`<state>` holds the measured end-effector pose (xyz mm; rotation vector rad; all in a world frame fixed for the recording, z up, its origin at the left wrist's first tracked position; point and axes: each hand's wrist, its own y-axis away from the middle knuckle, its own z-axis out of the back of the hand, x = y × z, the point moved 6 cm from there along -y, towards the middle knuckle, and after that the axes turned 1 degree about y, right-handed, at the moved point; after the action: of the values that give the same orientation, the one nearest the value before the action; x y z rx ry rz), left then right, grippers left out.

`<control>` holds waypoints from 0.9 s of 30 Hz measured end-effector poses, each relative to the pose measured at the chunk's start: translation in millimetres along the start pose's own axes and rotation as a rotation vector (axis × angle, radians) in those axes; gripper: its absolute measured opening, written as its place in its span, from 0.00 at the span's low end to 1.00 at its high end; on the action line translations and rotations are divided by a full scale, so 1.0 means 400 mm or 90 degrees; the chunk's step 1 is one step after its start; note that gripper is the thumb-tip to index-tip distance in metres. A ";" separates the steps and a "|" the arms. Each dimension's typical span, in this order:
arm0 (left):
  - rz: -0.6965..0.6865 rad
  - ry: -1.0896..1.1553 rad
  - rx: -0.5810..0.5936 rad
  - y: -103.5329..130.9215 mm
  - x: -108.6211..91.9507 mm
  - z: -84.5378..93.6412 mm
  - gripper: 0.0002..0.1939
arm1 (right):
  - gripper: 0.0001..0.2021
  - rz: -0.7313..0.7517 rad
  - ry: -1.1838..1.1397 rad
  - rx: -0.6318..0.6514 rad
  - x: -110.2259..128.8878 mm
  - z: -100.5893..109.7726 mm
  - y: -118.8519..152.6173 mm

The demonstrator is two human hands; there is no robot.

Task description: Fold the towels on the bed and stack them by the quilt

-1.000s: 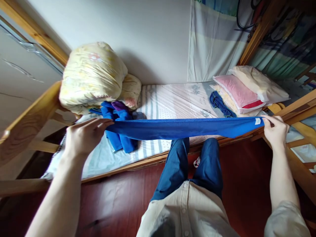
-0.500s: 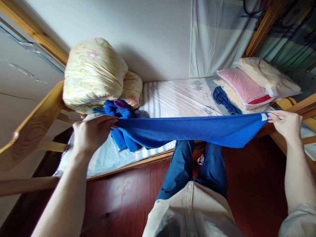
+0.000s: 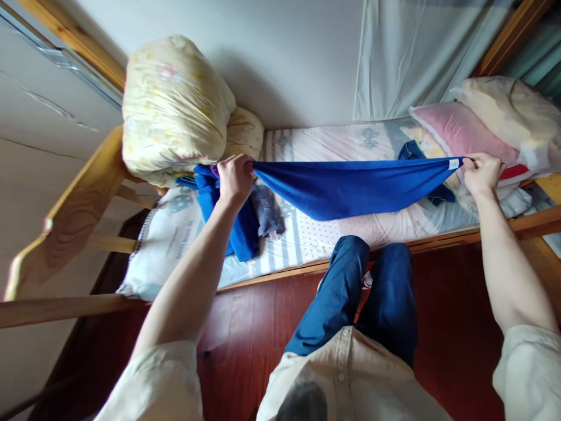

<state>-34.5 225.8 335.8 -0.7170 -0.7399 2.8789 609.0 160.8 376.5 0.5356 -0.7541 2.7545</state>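
Note:
A blue towel [image 3: 350, 187] with a small white label near its right corner is stretched between my two hands above the bed. My left hand [image 3: 236, 178] pinches its left corner, fingers closed. At the other end, my right hand [image 3: 484, 174] grips the corner beside the label. The cloth's top edge is taut and its lower part sags. Below and left of my left hand lie folded blue cloths [image 3: 243, 237] on the mattress. Next to them is a small dark grey packet-like cloth item [image 3: 266, 210]. A crumpled dark blue cloth [image 3: 412, 150] shows partly behind the towel.
The mattress [image 3: 307, 143] has a patterned sheet and a wooden edge rail [image 3: 272, 275]. A bundled yellow quilt [image 3: 175, 111] stands at the left end. A pink pillow [image 3: 464, 130] and a cream one lie at the right. Wooden bed posts frame both sides.
Both hands have moved forward over the bed, carrying the blue towel away from my body. They are closer together, and the towel sags more in the middle.

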 end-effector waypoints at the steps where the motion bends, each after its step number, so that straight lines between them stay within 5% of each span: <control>1: 0.004 0.010 -0.027 0.004 0.005 0.003 0.15 | 0.11 -0.042 -0.029 -0.004 -0.006 -0.018 -0.003; 7: 0.035 0.034 -0.091 0.121 0.072 -0.048 0.15 | 0.12 -0.107 -0.132 0.012 -0.056 -0.163 0.046; 14: 0.067 0.036 0.142 0.402 0.139 -0.299 0.15 | 0.10 -0.069 -0.103 0.143 -0.176 -0.395 0.217; 19: 0.144 0.004 0.269 0.573 0.185 -0.453 0.16 | 0.10 -0.144 -0.082 0.238 -0.272 -0.525 0.328; 23: 0.214 -0.032 0.292 0.649 0.239 -0.502 0.17 | 0.09 -0.209 -0.069 0.263 -0.338 -0.571 0.383; 27: 0.234 -0.031 0.283 0.706 0.287 -0.492 0.18 | 0.09 -0.244 -0.069 0.275 -0.384 -0.582 0.427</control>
<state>-35.6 85.0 1.2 -0.7869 0.0528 3.2158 627.9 120.7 52.3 0.8195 -0.0487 2.5325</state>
